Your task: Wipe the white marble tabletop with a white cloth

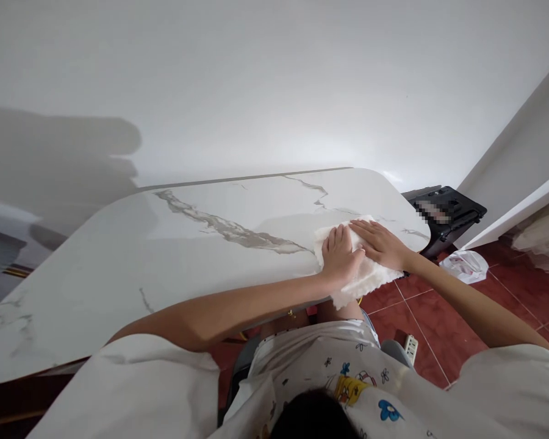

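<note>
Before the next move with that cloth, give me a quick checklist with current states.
1. Both hands on the cloth: ok. The left hand and right hand lie flat on it, side by side.
2. Cloth fully on the table: not ok. Its near part hangs over the front edge, by the right corner.
3. Fingers free of folds: ok. They are stretched out on top, not curled in.
4. Cloth wet or dry: cannot tell.
5. Floor things away from the cloth: ok. The power strip and plastic bag lie on the tiles below, not touching it.
</note>
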`<state>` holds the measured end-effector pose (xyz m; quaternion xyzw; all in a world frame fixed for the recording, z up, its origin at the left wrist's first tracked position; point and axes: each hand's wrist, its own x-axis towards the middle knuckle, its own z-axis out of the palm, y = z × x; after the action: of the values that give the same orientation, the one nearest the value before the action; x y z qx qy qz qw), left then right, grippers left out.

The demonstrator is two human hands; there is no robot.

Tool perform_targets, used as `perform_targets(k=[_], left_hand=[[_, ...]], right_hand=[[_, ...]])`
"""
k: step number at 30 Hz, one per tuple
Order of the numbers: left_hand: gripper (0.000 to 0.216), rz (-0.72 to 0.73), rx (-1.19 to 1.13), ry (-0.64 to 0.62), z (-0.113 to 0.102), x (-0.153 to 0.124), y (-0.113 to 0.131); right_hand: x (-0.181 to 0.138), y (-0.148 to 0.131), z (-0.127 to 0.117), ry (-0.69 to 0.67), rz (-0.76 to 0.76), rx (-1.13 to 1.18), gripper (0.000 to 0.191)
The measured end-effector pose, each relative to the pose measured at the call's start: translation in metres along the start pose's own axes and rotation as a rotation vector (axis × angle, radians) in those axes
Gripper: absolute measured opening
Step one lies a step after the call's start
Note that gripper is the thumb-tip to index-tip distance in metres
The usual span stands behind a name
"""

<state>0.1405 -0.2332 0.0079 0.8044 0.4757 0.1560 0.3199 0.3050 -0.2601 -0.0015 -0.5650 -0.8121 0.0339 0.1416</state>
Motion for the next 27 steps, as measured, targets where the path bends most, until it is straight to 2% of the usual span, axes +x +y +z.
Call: perform_targets(k=[3, 7, 18, 23, 27], left_hand=[[0.065, 0.018, 0.018, -0.013, 0.001, 0.010, 0.006], [0.061, 0.027, 0.029, -0.020, -0.002, 0.045, 0.015], [0.038, 0.152, 0.111, 0.259, -0.003, 0.186, 0.014], [0.040, 0.123, 0.136, 0.292, -0.004, 0.238, 0.013], [0.041, 0.134, 0.156, 0.303, -0.009, 0.271, 0.011]], right_hand=[[0.001, 0.011, -0.001, 0.004, 0.031, 0.015, 0.057], [0.022, 0.041, -0.001, 0.026, 0.077, 0.009, 0.059], [0.133, 0.147, 0.001, 0.123, 0.111, -0.004, 0.060], [0.175, 0.183, -0.001, 0.119, 0.102, 0.037, 0.057], [0.200, 0.202, -0.002, 0.157, 0.135, 0.088, 0.054]])
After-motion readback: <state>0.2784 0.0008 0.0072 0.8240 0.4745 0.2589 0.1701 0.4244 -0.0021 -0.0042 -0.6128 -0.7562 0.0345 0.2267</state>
